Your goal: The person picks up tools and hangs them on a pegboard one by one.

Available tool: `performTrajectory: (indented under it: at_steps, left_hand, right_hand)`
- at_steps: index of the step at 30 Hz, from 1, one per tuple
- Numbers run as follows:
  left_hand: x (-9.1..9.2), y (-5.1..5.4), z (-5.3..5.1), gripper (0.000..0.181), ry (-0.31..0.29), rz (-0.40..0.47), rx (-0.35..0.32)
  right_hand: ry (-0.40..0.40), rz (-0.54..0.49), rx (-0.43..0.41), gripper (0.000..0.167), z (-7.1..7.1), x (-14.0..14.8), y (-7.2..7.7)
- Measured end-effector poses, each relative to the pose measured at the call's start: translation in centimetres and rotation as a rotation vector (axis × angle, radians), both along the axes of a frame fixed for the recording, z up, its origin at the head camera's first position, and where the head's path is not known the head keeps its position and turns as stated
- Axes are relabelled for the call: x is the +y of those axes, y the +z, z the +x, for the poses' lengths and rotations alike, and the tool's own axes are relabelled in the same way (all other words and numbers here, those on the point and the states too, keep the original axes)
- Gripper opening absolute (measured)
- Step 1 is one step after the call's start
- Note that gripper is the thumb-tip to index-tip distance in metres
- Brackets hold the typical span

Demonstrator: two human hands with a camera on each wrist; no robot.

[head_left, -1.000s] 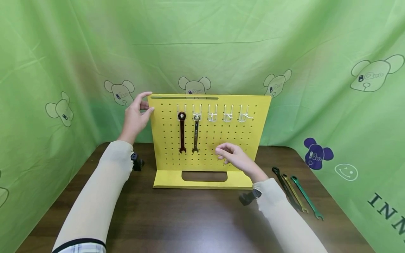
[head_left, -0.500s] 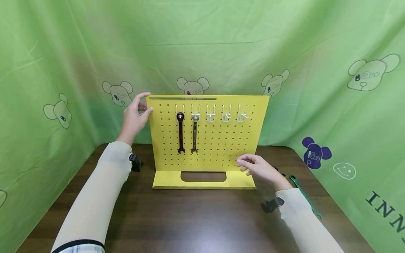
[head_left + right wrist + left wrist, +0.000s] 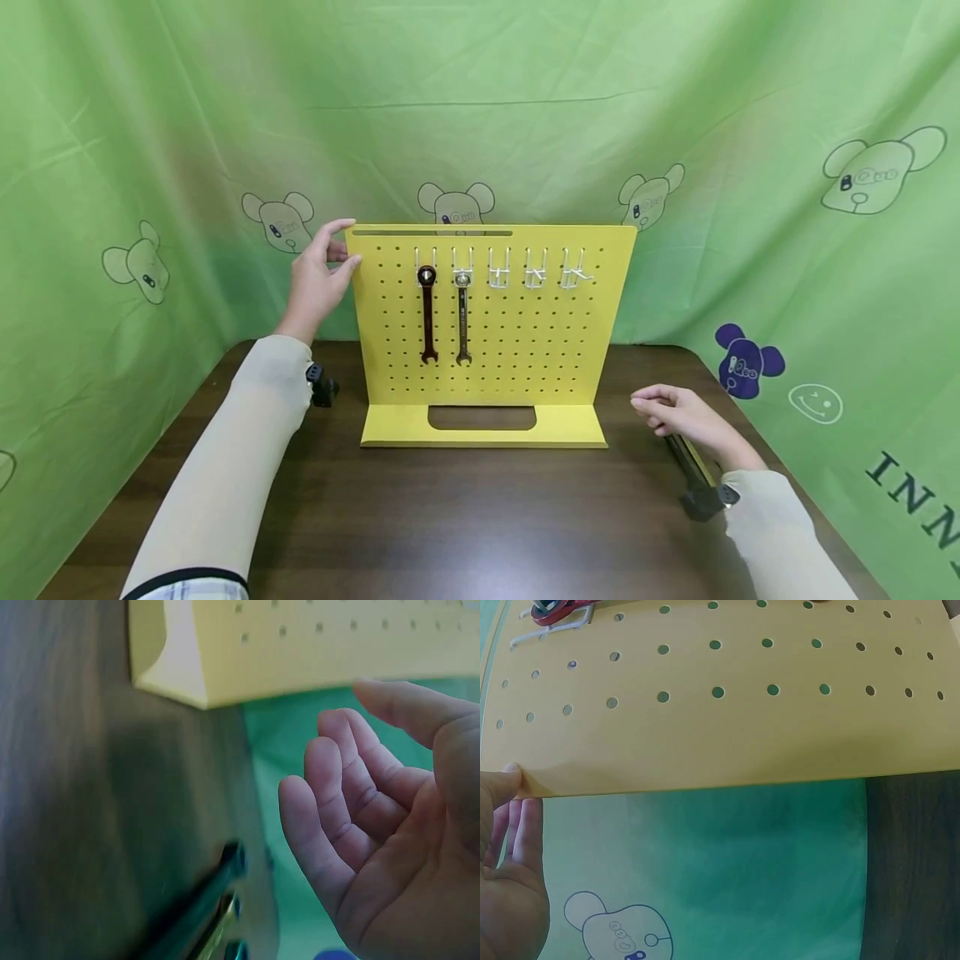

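Observation:
The left hand (image 3: 317, 279) grips the upper left edge of the yellow pegboard (image 3: 525, 333), thumb on the front and fingers behind, as the left wrist view also shows. A dark red wrench (image 3: 428, 321) and a dark grey wrench (image 3: 462, 325) hang upright from its two leftmost hooks. The right hand (image 3: 693, 421), empty with loosely bent fingers, is right of the board above the loose wrenches. Among these, a black wrench (image 3: 187, 904), a gold wrench (image 3: 217, 926) and the end of a green one (image 3: 236, 949) show in the right wrist view; the hand and sleeve partly hide them in the head view.
Several white hooks (image 3: 536, 271) on the board's upper right hold no wrench. The board's yellow base (image 3: 397, 425) rests on the dark wooden table (image 3: 450, 517). A green printed curtain (image 3: 525, 108) surrounds the table at the back and sides.
The right hand has moved right and slightly down, from in front of the board to over the loose wrenches. The left hand keeps its grip on the board's edge.

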State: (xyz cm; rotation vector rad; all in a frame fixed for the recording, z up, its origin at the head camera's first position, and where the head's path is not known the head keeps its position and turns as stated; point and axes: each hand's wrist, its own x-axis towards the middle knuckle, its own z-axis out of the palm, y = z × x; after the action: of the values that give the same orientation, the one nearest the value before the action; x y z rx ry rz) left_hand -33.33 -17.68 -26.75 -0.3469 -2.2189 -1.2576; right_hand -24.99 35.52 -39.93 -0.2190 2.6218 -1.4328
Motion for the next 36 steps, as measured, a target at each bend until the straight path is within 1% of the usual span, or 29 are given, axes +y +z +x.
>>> performTrajectory:
  at_steps: [5,8,14,18,21,24,29,36]
  left_hand:
    - [0.0,0.1,0.0,0.055,0.004,-0.001,-0.003]
    - [0.0,0.1,0.0,0.056,0.005,-0.001,-0.007]
    - [0.0,0.1,0.1,0.055,0.007,-0.004,-0.009]
    - [0.0,0.2,0.2,0.055,0.006,-0.006,-0.01]
    - [0.0,0.1,0.1,0.055,0.008,-0.002,-0.009]
    - [0.0,0.1,0.1,0.055,0.009,0.002,-0.01]
    - [0.0,0.1,0.0,0.055,0.009,0.008,-0.015]
    - [0.0,0.0,0.0,0.055,0.013,-0.003,-0.004]
  right_hand:
    - [-0.047,0.066,-0.03,0.048,0.8,2.2,-1.1]
    - [-0.074,0.063,-0.053,0.05,1.0,3.1,-1.8]
    - [-0.103,0.065,-0.076,0.048,1.2,4.2,-2.8]
    - [-0.123,0.113,-0.076,0.048,1.4,4.7,-3.0]
    - [-0.142,0.154,-0.078,0.048,1.3,5.0,-3.3]
    - [-0.161,0.164,-0.082,0.049,1.2,5.5,-3.8]
    - [-0.168,0.211,-0.08,0.05,0.8,6.0,-4.5]
    - [-0.199,0.304,-0.063,0.049,0.6,5.7,-4.4]
